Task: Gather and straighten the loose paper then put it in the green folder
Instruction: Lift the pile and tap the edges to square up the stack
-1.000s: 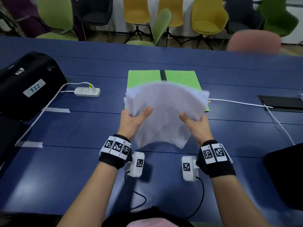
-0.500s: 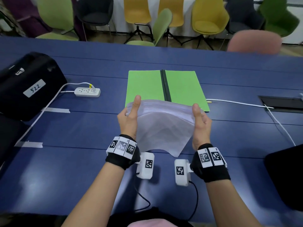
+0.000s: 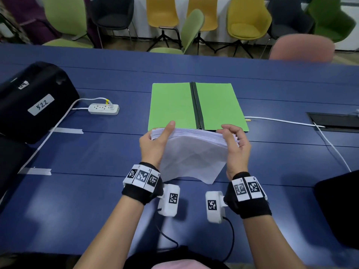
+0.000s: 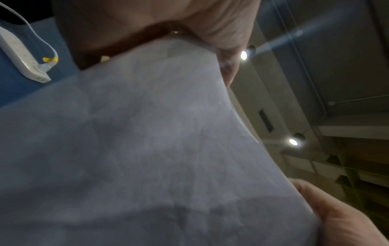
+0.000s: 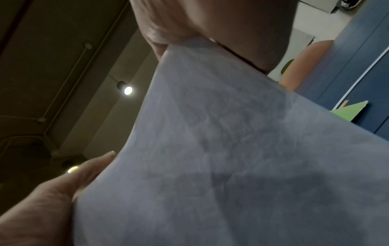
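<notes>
Paper stack [image 3: 191, 152], held upright above the blue tabletop [image 3: 87, 152] just in front of the open green folder [image 3: 171, 105]. Left hand [image 3: 153, 144] and right hand [image 3: 236, 146] each grasp one side edge, thumbs on the near face. A white power strip [image 3: 104, 109] lies well left.

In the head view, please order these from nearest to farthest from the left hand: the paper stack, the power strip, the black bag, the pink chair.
1. Paper stack: gripped by the left hand.
2. Power strip: on the table, to the left and beyond.
3. Black bag: at the table's far left.
4. Pink chair: behind the table, right side.
</notes>
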